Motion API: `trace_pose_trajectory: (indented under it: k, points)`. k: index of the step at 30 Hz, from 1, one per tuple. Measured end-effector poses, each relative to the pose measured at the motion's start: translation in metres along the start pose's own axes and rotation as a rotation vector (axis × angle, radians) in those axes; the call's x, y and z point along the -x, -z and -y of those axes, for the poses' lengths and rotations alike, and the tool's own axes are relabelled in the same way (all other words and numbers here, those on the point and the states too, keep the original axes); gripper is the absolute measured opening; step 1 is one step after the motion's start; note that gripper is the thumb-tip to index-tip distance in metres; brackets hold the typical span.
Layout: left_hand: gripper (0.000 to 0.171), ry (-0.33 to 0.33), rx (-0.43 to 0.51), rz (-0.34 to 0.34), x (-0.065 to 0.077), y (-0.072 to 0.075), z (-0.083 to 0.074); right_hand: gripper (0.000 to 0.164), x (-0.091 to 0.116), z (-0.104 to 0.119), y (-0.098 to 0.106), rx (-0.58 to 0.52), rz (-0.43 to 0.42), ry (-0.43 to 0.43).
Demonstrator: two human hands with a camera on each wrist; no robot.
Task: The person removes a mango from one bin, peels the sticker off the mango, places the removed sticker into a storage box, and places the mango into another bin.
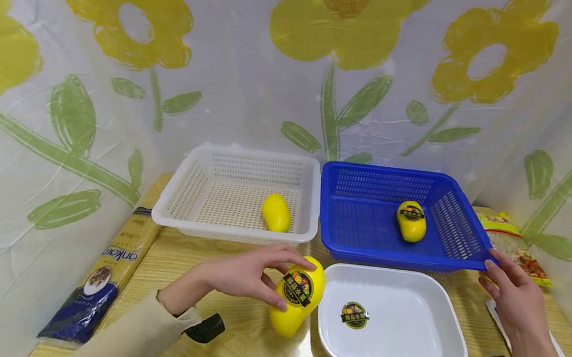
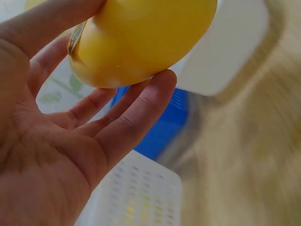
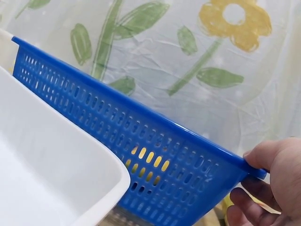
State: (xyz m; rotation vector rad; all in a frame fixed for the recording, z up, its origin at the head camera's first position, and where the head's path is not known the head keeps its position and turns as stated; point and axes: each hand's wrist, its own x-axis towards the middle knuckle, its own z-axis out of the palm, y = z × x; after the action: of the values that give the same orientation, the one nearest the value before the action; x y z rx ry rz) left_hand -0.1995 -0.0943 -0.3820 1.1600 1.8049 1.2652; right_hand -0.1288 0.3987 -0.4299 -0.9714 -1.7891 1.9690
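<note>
To the left of the white tray, a yellow mango was gripped between the thumb and fingers of the left hand, its round label turned upward; whether its underside was touching the table could not be told. Behind the tray and toward its right, the rim of the blue basket was pinched at the near right corner by the right hand. A second mango, also labelled, was seen in that basket, and a third mango, with no label showing, in the white basket behind and to the left of the tray. A loose-looking label was seen on the tray's floor.

The step in hand was judged to be the moving or placing of the gripped mango, with the blue basket being steadied. For the next move, a secure hold on the smooth fruit seemed to be called for, with enough lift for the tray's rim to be cleared if it were crossed.
</note>
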Motion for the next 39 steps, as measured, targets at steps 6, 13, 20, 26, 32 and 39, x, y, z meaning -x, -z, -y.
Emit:
trace_pose_trajectory:
  k: [6, 13, 20, 26, 32, 39]
  points:
    - [0.064, 0.089, -0.022, -0.053, 0.018, -0.010, 0.022, 0.051, 0.001, 0.000, 0.000, -0.022, 0.003, 0.000]
    - [0.064, 0.195, -0.090, -0.219, 0.018, -0.027, 0.048, 0.049, 0.000, -0.001, 0.002, -0.036, 0.024, 0.002]
    - [0.066, 0.252, -0.063, -0.338, 0.013, -0.034, 0.059, 0.048, 0.000, -0.002, 0.002, -0.040, 0.035, 0.012]
    - [0.065, 0.241, -0.041, -0.350, 0.013, -0.036, 0.063, 0.048, 0.001, -0.002, 0.003, -0.044, 0.037, 0.013]
    - [0.064, 0.239, -0.011, -0.359, 0.012, -0.036, 0.065, 0.045, 0.000, -0.001, 0.004, -0.030, 0.067, 0.047]
    - [0.065, 0.224, 0.060, -0.360, 0.010, -0.038, 0.066, 0.053, 0.003, 0.008, 0.001, 0.163, 0.017, 0.037]
